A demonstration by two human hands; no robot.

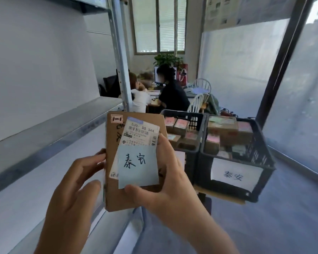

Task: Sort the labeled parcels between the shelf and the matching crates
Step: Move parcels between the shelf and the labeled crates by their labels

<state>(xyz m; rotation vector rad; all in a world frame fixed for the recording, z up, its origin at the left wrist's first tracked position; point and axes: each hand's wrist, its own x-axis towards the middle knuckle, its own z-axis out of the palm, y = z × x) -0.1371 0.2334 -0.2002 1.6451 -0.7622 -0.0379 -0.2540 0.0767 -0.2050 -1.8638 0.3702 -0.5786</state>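
Leftward, filling the nine o'clock side of the view, stands the grey metal shelf (50,125), its perforated upright rising toward twelve o'clock. At three o'clock, two black crates sit side by side: the right crate (261,162) bears a white paper sign (235,176) reading 泰安, and both it and the left crate (195,153) hold small cardboard parcels with pastel notes. Behind them, toward one o'clock, two seated persons work at a cluttered surface (154,93) below a window (159,24), white chairs just beside them.

Centrally, a flat brown cardboard parcel (116,191) is held upright between shelf and crates, hiding part of the left crate. On it are a white shipping label (141,133) and, overlapping that, a pale blue note (138,165) handwritten 泰安.

The right hand (165,182), entering from five o'clock, grips the parcel's right edge, thumb pressed on the note's lower edge and fingers curled behind. The left hand (77,187), from seven o'clock, has fingertips (99,156) touching the parcel's left edge, fingers loosely spread rather than wrapped.
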